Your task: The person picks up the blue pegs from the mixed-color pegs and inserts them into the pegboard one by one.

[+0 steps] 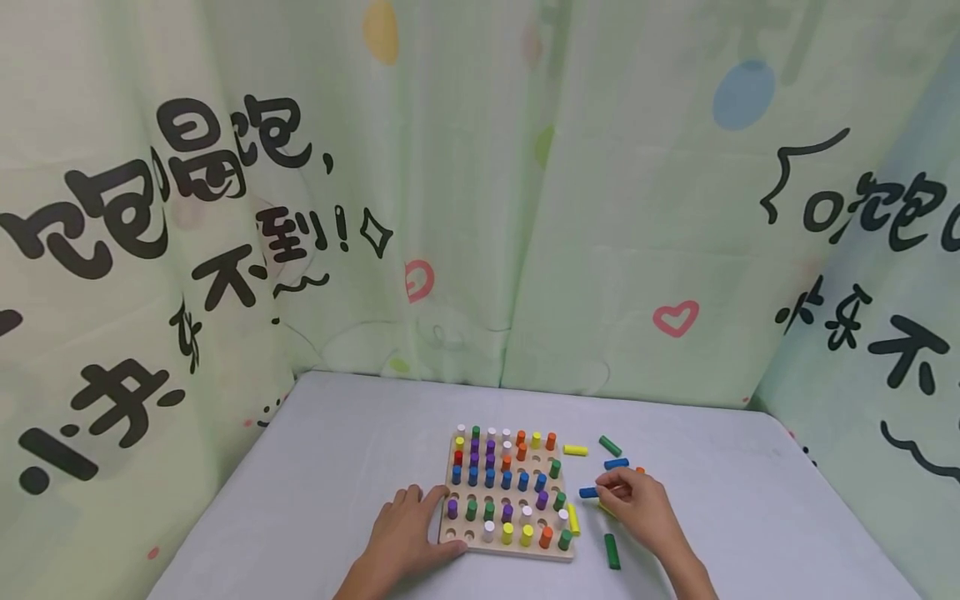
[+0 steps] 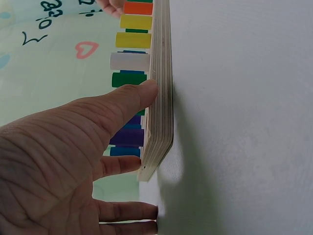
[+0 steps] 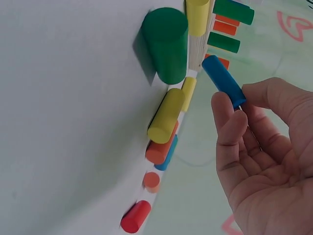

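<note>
A square wooden pegboard (image 1: 459,540) lies on the grey table, with several coloured pegs standing in its holes and some holes bare. My left hand (image 1: 420,510) lies flat at the board's front left corner. Its thumb (image 2: 139,94) presses the board's edge (image 2: 161,98), and its fingers are straight. Just right of the board, my right hand (image 1: 609,490) pinches a blue peg (image 1: 588,492) between thumb and fingertips. In the right wrist view this blue peg (image 3: 224,81) is held clear of the table.
Loose pegs lie right of the board: yellow (image 1: 575,450), green (image 1: 610,445), blue (image 1: 617,463), another yellow (image 1: 573,518) against the board's side, and green (image 1: 612,551) near the front. Printed curtains enclose the table on three sides.
</note>
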Action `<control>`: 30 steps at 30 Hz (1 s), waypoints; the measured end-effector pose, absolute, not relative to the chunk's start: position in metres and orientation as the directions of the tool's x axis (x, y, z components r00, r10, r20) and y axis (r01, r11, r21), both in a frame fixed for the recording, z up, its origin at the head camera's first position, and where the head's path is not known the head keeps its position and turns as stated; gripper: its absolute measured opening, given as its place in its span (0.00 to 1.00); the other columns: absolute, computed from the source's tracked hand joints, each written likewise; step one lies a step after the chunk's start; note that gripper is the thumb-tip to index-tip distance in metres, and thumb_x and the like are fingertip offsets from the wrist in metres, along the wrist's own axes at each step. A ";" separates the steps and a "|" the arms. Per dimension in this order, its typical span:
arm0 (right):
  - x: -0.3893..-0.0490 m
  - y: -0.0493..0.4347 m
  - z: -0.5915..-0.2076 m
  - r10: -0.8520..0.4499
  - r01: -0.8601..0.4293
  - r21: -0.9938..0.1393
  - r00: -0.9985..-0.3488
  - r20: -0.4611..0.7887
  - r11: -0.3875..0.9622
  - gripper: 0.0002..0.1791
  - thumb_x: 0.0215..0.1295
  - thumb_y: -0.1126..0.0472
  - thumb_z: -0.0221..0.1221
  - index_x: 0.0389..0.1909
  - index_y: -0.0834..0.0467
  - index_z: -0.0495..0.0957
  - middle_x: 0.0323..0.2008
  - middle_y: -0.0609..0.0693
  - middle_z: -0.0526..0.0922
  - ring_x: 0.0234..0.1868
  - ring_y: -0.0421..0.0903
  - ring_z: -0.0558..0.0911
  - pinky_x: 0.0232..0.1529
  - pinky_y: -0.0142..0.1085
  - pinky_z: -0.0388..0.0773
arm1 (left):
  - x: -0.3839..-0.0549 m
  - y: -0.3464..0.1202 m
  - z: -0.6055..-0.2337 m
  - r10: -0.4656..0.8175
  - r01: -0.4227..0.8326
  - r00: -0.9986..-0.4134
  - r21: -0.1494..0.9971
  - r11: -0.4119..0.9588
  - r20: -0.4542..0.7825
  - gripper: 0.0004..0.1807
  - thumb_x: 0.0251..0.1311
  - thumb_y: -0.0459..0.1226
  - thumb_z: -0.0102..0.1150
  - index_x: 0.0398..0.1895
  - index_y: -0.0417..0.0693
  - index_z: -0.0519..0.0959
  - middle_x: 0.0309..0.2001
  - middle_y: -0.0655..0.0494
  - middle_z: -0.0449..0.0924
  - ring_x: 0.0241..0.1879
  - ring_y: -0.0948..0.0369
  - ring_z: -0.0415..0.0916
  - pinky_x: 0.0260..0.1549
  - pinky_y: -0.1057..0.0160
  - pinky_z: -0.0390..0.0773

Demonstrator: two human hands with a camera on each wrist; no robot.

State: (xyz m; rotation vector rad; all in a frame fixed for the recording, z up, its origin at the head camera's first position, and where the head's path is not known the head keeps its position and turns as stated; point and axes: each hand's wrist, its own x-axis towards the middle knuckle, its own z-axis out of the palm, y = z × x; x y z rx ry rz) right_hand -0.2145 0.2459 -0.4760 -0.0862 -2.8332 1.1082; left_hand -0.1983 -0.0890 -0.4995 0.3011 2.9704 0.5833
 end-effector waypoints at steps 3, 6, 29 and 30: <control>-0.215 0.243 -0.475 0.080 0.009 -0.691 -0.994 0.070 0.723 0.06 0.64 0.69 0.66 0.41 0.63 0.83 0.34 0.48 0.84 0.33 0.43 0.79 0.32 0.30 0.80 | -0.199 -0.089 -0.500 0.209 0.170 -0.976 0.380 0.909 -0.064 0.44 0.47 0.65 0.73 0.62 0.48 0.77 0.49 0.42 0.77 0.48 0.45 0.73 0.53 0.39 0.76; -0.216 0.239 -0.475 0.073 -0.003 -0.695 -0.994 0.079 0.719 0.05 0.65 0.68 0.66 0.40 0.62 0.83 0.34 0.48 0.84 0.32 0.42 0.79 0.32 0.29 0.79 | -0.199 -0.088 -0.500 0.203 0.162 -0.977 0.383 0.909 -0.070 0.44 0.47 0.64 0.73 0.62 0.48 0.77 0.49 0.42 0.77 0.48 0.45 0.73 0.54 0.39 0.76; -0.228 0.211 -0.472 0.015 -0.067 -0.700 -0.994 0.110 0.711 0.03 0.66 0.64 0.67 0.39 0.59 0.84 0.32 0.45 0.84 0.32 0.41 0.78 0.34 0.28 0.80 | -0.197 -0.090 -0.500 0.215 0.177 -0.975 0.395 0.902 -0.053 0.44 0.47 0.64 0.73 0.63 0.47 0.77 0.50 0.41 0.77 0.49 0.44 0.74 0.55 0.37 0.75; -0.228 0.210 -0.472 0.013 -0.067 -0.699 -0.994 0.109 0.712 0.03 0.66 0.64 0.67 0.38 0.58 0.84 0.32 0.45 0.83 0.32 0.41 0.78 0.34 0.29 0.80 | -0.197 -0.090 -0.500 0.216 0.179 -0.975 0.395 0.901 -0.052 0.44 0.47 0.65 0.73 0.63 0.47 0.77 0.50 0.41 0.77 0.49 0.44 0.74 0.55 0.37 0.75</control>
